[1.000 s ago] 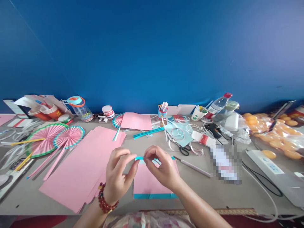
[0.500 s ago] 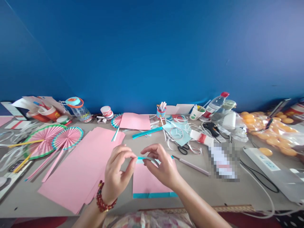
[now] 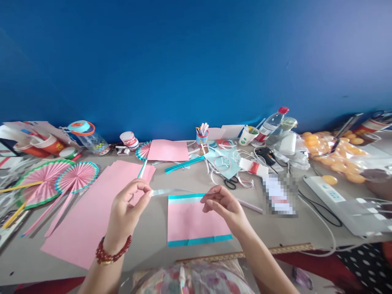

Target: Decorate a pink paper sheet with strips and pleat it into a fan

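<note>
Between thumb and forefinger, my left hand (image 3: 130, 204) pinches a thin, pale translucent strip (image 3: 167, 191). It stretches almost level toward my right hand (image 3: 225, 208), growing faint near those fingertips. My right hand's fingers are curled together at the strip's far end, above the right part of a pink paper sheet (image 3: 196, 222). That sheet lies flat, with blue bands along its far and near edges and a whitish strip just inside the far band. A red bead bracelet circles my left wrist.
Pink sheets (image 3: 92, 216) and folded paper fans (image 3: 78, 177) lie to the left. Blue strips (image 3: 183, 164), scissors (image 3: 230, 183) and a red-capped bottle (image 3: 271, 124) are beyond my hands. Rightward are a power strip (image 3: 329, 190) and bagged orange balls (image 3: 339, 157). A ruler-like strip (image 3: 245, 254) lies along the near edge.
My hands have drawn apart, the left moving left and the right slightly right. The strip between them now shows at greater length, and more of the pink sheet is uncovered.
</note>
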### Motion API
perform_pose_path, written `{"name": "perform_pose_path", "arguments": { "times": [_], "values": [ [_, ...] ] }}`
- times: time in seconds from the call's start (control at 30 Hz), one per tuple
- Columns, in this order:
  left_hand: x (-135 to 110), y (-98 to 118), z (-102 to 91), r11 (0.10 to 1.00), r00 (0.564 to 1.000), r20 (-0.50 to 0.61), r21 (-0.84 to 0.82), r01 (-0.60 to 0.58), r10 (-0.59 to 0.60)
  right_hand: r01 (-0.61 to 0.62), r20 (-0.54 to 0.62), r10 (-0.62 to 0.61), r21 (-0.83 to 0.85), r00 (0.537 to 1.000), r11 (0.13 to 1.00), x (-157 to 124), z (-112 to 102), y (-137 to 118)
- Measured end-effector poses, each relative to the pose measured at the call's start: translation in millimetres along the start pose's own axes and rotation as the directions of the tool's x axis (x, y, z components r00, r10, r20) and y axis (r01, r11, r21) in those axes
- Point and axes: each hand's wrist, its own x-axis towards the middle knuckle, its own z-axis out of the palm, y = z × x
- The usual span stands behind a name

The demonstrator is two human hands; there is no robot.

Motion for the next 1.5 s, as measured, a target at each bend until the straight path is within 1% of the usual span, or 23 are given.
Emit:
{"name": "perform_pose_path", "arguments": {
  "times": [0.13, 0.23, 0.3, 0.43, 0.53, 0.6, 0.67, 0.77, 0.93, 1.0, 1.1, 1.2, 1.3, 1.4, 1.5],
  "values": [
    [-1.0, -1.9, 3.1, 0.999, 0.999, 0.022, -0.03, 0.036, -0.036, 0.049, -0.084, -0.055, -0.076, 0.995, 0.996, -0.6, -0.6, -1.7],
    [-0.6, -2.3, 4.0, 0.998, 0.998, 0.037, -0.042, 0.057, -0.055, 0.09, -0.127, -0.116, -0.19, 0.985, 0.978, -0.5, -3.7, -0.6],
    [-0.2, -2.9, 3.8, 0.997, 0.997, 0.041, -0.042, 0.063, -0.061, 0.117, -0.131, -0.158, -0.281, 0.979, 0.953, -0.8, -6.2, 0.9],
    [-2.4, -5.8, 4.3, 0.996, 0.995, 0.057, -0.028, 0.085, -0.083, 0.168, -0.108, -0.25, -0.487, 0.962, 0.857, -4.8, -9.6, 1.3],
    [-10.2, -9.8, 8.8, 0.993, 0.991, 0.076, -0.03, 0.116, -0.114, 0.186, -0.099, -0.306, -0.61, 0.947, 0.771, -12.6, -10.9, 0.0],
    [-18.6, -13.0, 14.4, 0.989, 0.985, 0.098, -0.031, 0.144, -0.14, 0.173, -0.107, -0.324, -0.669, 0.94, 0.723, -19.9, -11.8, 0.7],
    [-28.6, -16.1, 21.3, 0.985, 0.976, 0.13, -0.004, 0.175, -0.173, 0.13, -0.137, -0.321, -0.717, 0.937, 0.685, -28.2, -13.1, 3.8],
    [-44.9, -20.3, 32.0, 0.977, 0.965, 0.158, 0.084, 0.197, -0.209, 0.066, -0.154, -0.285, -0.769, 0.946, 0.636, -41.4, -15.4, 12.9],
    [-70.4, -26.2, 45.7, 0.963, 0.96, 0.195, 0.217, 0.158, -0.201, 0.039, -0.125, -0.24, -0.814, 0.963, 0.58, -60.9, -19.1, 30.1],
    [-79.3, -28.4, 48.9, 0.959, 0.956, 0.219, 0.25, 0.136, -0.193, 0.049, -0.105, -0.248, -0.837, 0.963, 0.546, -66.6, -20.1, 35.9],
    [-90.4, -31.7, 51.0, 0.939, 0.951, 0.242, 0.328, 0.106, -0.192, 0.094, -0.048, -0.283, -0.878, 0.958, 0.469, -72.9, -20.9, 43.9],
    [-97.8, -35.6, 51.3, 0.918, 0.948, 0.248, 0.385, 0.094, -0.201, 0.13, 0.0, -0.306, -0.906, 0.952, 0.404, -77.3, -21.2, 52.1],
    [-101.8, -40.3, 52.3, 0.909, 0.949, 0.244, 0.408, 0.089, -0.202, 0.132, 0.02, -0.303, -0.926, 0.953, 0.353, -80.5, -21.8, 60.0],
    [-103.4, -44.0, 54.3, 0.903, 0.951, 0.236, 0.421, 0.083, -0.197, 0.114, 0.017, -0.289, -0.939, 0.957, 0.324, -82.5, -22.9, 67.0],
    [-104.9, -45.4, 55.1, 0.905, 0.954, 0.229, 0.417, 0.085, -0.195, 0.094, 0.002, -0.279, -0.944, 0.96, 0.316, -83.7, -24.0, 72.1]
  ]
}}
